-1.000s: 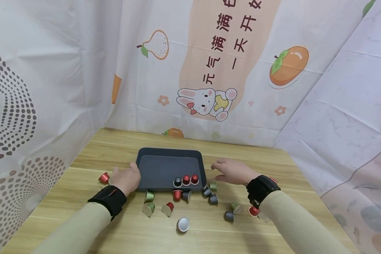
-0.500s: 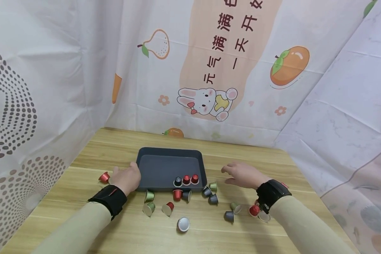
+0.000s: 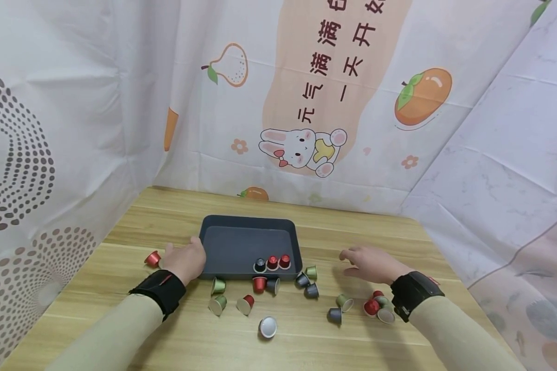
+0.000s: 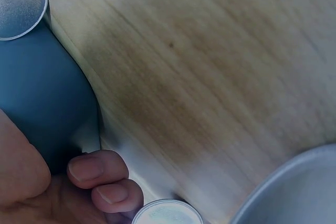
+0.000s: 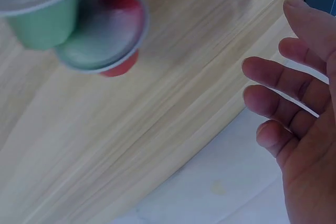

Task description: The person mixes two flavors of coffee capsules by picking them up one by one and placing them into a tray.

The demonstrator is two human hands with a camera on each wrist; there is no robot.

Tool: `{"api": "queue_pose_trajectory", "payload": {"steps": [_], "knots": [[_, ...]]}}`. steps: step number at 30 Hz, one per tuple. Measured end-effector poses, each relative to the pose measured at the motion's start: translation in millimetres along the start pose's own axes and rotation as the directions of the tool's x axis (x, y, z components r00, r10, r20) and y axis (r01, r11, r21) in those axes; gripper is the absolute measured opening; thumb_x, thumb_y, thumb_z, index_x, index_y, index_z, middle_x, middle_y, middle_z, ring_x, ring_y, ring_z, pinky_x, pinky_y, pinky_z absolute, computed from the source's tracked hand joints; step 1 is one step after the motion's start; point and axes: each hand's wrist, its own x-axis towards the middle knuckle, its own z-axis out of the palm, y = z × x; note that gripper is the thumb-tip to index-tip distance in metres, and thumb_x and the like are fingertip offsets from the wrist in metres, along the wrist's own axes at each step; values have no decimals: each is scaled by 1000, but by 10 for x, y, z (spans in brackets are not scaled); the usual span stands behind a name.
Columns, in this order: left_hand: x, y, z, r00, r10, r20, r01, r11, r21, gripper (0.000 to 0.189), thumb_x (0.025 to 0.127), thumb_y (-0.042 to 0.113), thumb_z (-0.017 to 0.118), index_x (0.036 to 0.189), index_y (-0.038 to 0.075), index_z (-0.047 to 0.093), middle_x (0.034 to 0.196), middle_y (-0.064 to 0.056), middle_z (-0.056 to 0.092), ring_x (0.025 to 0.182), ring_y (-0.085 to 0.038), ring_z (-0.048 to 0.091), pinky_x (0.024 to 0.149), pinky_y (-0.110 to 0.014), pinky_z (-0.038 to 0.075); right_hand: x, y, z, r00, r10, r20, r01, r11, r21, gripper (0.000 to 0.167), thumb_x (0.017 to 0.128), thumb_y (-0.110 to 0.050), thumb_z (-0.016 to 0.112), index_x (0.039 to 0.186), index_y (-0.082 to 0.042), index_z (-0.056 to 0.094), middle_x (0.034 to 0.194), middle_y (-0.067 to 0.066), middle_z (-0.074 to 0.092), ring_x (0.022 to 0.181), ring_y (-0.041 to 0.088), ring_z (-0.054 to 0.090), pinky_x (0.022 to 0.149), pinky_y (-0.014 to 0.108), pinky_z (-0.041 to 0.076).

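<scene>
My left hand holds the left side of a dark grey tray; in the left wrist view the tray wall runs down between thumb and curled fingers. Inside the tray, along its front right, stand a dark coffee capsule and two red coffee capsules. My right hand hovers over the table to the right of the tray, fingers loosely spread and holding nothing, as the right wrist view also shows. Nearest it are a cluster of red capsules and green capsules, by the wrist.
Several capsules lie before the tray: green, red, and one with its pale lid up. Dark capsules and a green one lie further right. A red capsule sits left of my left hand. A printed curtain hangs behind the table.
My right hand has moved to the right and slightly nearer, away from the tray, uncovering more of the right-hand capsule cluster. The left hand and tray have stayed in place.
</scene>
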Motion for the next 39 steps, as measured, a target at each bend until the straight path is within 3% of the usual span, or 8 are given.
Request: {"api": "queue_pose_trajectory", "payload": {"steps": [5, 15, 20, 25, 31, 39], "knots": [[14, 6, -3, 1000, -17, 20, 17, 999, -31, 43, 101, -4, 41, 140, -20, 37, 71, -14, 67, 70, -25, 61, 93, -57, 34, -101, 49, 32, 1000, 14, 7, -14, 1000, 9, 27, 91, -23, 77, 111, -7, 69, 97, 4, 70, 81, 14, 66, 72, 38, 54], [15, 5, -3, 999, -9, 31, 10, 1000, -27, 45, 101, -3, 41, 143, -21, 36, 63, -11, 63, 67, -24, 61, 96, -59, 35, -341, 129, 78, 997, 68, 47, -70, 997, 37, 20, 91, -23, 77, 104, -11, 68, 96, 0, 68, 76, 10, 60, 68, 36, 52], [34, 1, -4, 997, -42, 61, 45, 998, -52, 48, 102, -4, 39, 146, -19, 32, 66, -13, 65, 81, -30, 65, 103, -62, 32, -461, 155, 111, 994, 87, 67, -89, 996, 19, 17, 92, -25, 75, 101, -13, 68, 94, -2, 68, 75, 9, 60, 66, 35, 52], [37, 1, -12, 992, -85, 91, 93, 991, -91, 49, 102, -5, 38, 149, -16, 30, 68, -14, 66, 105, -41, 57, 105, -64, 33, -582, 175, 151, 995, 71, 77, -75, 996, 47, 17, 93, -30, 74, 99, -15, 68, 89, -9, 66, 72, 4, 57, 63, 31, 49], [27, 2, -25, 993, -73, 88, 81, 993, -86, 49, 102, -5, 38, 148, -17, 29, 67, -14, 65, 97, -37, 59, 103, -63, 33, -695, 194, 200, 982, 128, 141, -146, 980, 132, 19, 95, -36, 72, 100, -18, 69, 92, -13, 66, 78, 2, 57, 68, 32, 50], [35, -1, -13, 992, -94, 86, 103, 989, -106, 47, 102, -5, 37, 148, -15, 31, 74, -15, 68, 99, -39, 53, 98, -59, 34, -788, 198, 206, 968, 162, 193, -207, 947, 245, 28, 96, -48, 67, 103, -21, 69, 91, -17, 64, 78, -1, 55, 68, 30, 48]]}}
